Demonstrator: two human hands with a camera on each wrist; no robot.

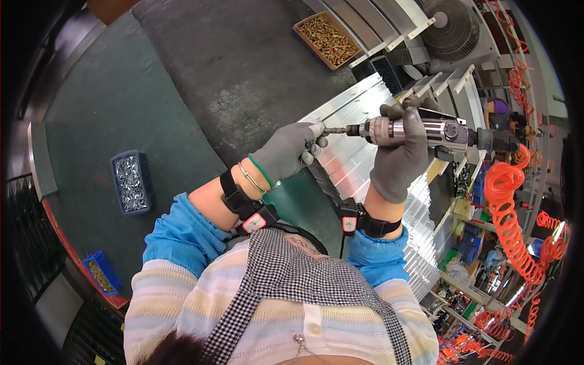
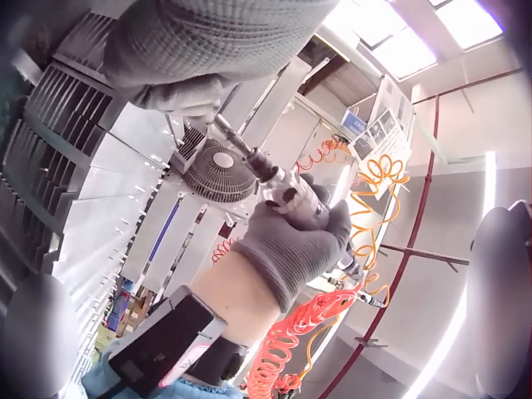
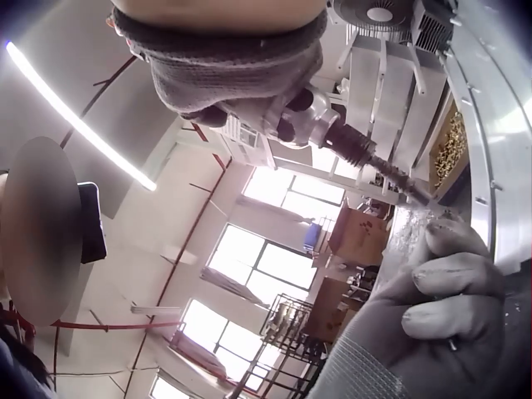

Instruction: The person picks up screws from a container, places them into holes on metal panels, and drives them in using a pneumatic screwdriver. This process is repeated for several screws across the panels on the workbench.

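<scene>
My gloved right hand (image 1: 398,149) grips a metal air screwdriver (image 1: 447,131) round its body, held level above the aluminium panels (image 1: 353,115). Its bit (image 1: 336,130) points at my left hand. My gloved left hand (image 1: 289,149) has its fingers curled, the thumb and a fingertip right at the bit's tip. Between the left fingers a small metal piece (image 3: 453,343) shows in the right wrist view; the rest of it is hidden. In the left wrist view the bit (image 2: 229,131) runs up to the left glove.
A tray of brass-coloured screws (image 1: 328,39) lies at the far edge. Blue bins of silvery hardware (image 1: 132,182) and small yellowish parts (image 1: 100,274) stand at left on the green table (image 1: 79,121). A red coiled hose (image 1: 508,201) hangs at right, near a fan (image 1: 450,27).
</scene>
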